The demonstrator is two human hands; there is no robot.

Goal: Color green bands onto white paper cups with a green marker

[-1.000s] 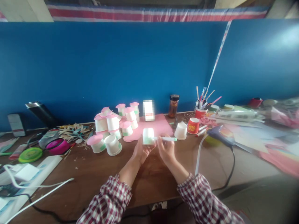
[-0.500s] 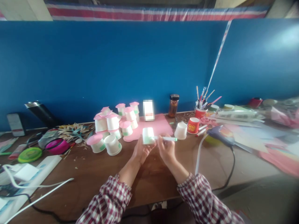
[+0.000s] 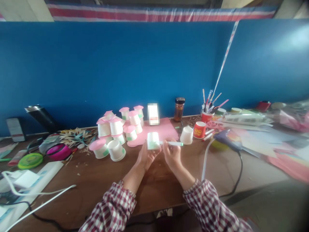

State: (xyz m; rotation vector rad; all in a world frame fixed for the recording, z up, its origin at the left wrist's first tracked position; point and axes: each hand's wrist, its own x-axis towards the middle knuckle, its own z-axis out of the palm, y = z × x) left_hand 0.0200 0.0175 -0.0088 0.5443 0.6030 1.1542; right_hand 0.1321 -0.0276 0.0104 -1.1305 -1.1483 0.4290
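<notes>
My left hand is closed around a white paper cup, which has a pale green patch low on its side. In my right hand is a marker pen with a white barrel and a green end, its other end pointing left at the cup. Whether the tip touches the cup I cannot tell. Beyond both hands lies pink paper. To the left stand several white cups with pink paper tops, and a plain white cup with a green patch.
Right of my hands are a white cup, a red cup, a purple glue gun with its cable, and a pen holder. A brown bottle stands behind. On the left lie a power strip and a green tape roll.
</notes>
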